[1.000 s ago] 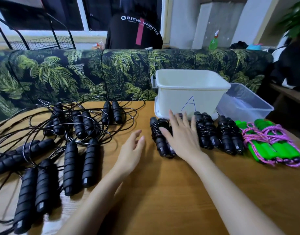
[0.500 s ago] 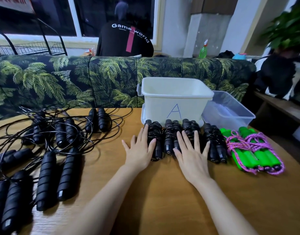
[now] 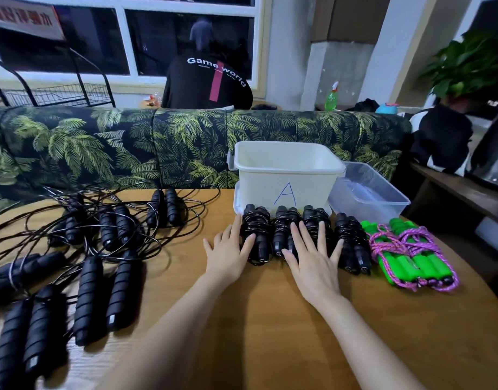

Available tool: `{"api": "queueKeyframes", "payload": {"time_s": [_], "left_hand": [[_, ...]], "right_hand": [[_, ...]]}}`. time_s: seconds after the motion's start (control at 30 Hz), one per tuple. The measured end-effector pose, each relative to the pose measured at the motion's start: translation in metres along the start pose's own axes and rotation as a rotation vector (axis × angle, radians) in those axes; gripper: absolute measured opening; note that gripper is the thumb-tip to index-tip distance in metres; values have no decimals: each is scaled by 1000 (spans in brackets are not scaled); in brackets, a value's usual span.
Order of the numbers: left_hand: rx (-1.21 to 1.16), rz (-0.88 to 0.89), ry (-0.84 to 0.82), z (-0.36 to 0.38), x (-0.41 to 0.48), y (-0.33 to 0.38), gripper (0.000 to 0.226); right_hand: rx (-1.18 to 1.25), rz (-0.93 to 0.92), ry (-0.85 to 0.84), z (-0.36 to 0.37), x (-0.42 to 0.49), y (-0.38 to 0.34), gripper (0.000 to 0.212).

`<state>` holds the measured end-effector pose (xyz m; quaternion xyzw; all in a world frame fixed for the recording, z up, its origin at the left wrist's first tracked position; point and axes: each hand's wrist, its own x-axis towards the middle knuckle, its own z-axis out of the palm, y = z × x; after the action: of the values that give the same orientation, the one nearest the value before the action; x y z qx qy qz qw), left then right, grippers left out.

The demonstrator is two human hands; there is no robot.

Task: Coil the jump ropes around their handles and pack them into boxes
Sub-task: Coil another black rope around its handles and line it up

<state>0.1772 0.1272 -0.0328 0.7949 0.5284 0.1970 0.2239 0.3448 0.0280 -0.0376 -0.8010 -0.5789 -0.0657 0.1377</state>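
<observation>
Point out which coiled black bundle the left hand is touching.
The leftmost black bundle of the four before the white box; the left hand rests its fingers on its side, the other three lie farther right.

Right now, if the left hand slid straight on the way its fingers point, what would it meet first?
Probably the near left corner of the white box marked A. The left hand lies flat, its thumb against the leftmost coiled black rope; depth is hard to judge.

A white box (image 3: 259, 190) is showing a hand-drawn blue "A" on its front wall, a seated person's black top (image 3: 186, 88) is displaying "Game world" in white, and a red sign (image 3: 19, 19) is blurring beyond reading.
</observation>
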Motion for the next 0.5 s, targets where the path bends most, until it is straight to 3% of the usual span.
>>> {"api": "queueKeyframes", "payload": {"time_s": [0.1, 0.2, 0.37, 0.5], "left_hand": [[64, -9, 4, -28, -15, -14, 65], [117, -31, 56, -60, -29, -38, 64], [217, -47, 140, -107, -40, -72, 61], [389, -126, 118, -136, -46, -102, 62]], "right_hand": [[57, -48, -16, -22, -5, -18, 86], [127, -118, -58, -39, -7, -47, 64], [242, -258, -98, -44, 5, -107, 61], [275, -450, -190, -32, 13, -156, 55]]}}
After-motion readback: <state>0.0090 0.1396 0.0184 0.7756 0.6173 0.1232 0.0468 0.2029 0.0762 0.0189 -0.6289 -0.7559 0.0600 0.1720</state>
